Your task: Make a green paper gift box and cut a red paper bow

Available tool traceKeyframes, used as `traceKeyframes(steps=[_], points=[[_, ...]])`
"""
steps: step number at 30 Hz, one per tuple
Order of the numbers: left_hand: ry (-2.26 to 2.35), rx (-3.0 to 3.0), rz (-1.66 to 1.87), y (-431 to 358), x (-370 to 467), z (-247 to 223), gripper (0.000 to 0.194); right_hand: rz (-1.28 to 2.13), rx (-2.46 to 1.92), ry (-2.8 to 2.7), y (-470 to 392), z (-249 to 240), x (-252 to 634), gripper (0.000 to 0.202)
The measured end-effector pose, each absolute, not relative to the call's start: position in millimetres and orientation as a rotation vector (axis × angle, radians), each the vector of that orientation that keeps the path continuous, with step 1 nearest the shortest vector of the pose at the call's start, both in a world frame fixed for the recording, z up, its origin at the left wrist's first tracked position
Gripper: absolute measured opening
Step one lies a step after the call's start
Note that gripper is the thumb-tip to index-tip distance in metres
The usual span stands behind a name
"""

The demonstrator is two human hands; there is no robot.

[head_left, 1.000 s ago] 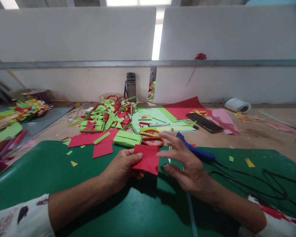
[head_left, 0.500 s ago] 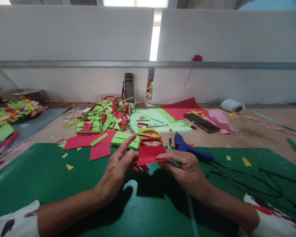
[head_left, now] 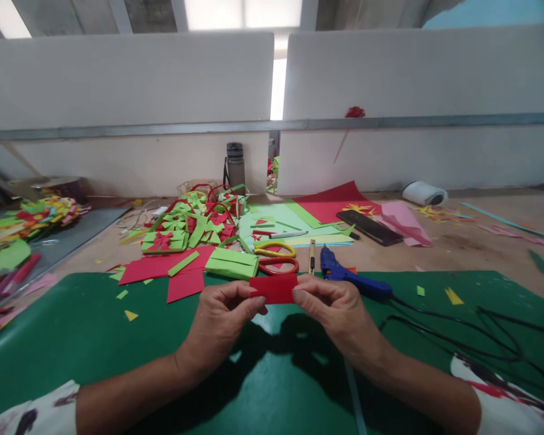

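A small red paper piece (head_left: 273, 289) is stretched level between both hands above the green mat (head_left: 163, 338). My left hand (head_left: 222, 320) pinches its left end between thumb and fingers. Its right end is gripped the same way by my right hand (head_left: 340, 311). Just beyond the hands lie a folded light green paper packet (head_left: 232, 263), scissors with yellow and red handles (head_left: 277, 266), a box cutter (head_left: 312, 257) and a blue glue gun (head_left: 353, 278).
Red paper sheets (head_left: 185, 285) and a heap of green and red paper shapes (head_left: 199, 220) lie at the back left. A bottle (head_left: 235, 166) stands behind them. A black phone (head_left: 369, 228) and a cable (head_left: 453, 329) are on the right.
My left fingers, raised and spread before, have closed on the paper's left end. The red piece now looks narrower and sits level. The view has tilted up slightly.
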State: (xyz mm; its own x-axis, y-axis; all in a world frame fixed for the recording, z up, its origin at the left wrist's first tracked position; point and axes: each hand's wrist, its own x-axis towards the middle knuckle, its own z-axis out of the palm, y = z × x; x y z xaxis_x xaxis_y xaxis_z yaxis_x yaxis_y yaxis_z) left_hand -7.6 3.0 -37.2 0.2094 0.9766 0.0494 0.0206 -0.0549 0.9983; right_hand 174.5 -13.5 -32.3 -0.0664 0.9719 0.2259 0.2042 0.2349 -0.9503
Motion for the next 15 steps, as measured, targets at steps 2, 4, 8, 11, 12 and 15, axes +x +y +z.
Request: traceKeyframes(steps=[2, 4, 8, 11, 12, 15], points=[[1.07, 1.379, 1.057, 2.9, -8.2, -35.7, 0.014, 0.919, -1.175, -1.499, -13.9, -30.2, 174.1, 0.02], [1.072, 1.391, 1.05, 2.6, -8.3, -33.9, 0.016, 0.88, -1.178, -1.512, -13.4, -29.5, 173.9, 0.018], [1.069, 1.412, 1.069, 2.2, -8.3, -31.7, 0.016, 0.773, -1.113, -1.529, -11.9, -29.9, 173.1, 0.01], [1.089, 1.416, 1.054, 1.3, -8.5, -31.9, 0.016, 0.713, -1.081, -1.53, -12.4, -29.0, 172.3, 0.009], [1.091, 1.402, 1.052, 1.0, -8.5, -32.1, 0.015, 0.713, -1.089, -1.524, -12.9, -28.2, 172.0, 0.009], [1.082, 1.347, 1.067, 0.7, -8.3, -32.8, 0.014, 0.748, -1.126, -1.486, -14.5, -25.5, 171.1, 0.009]])
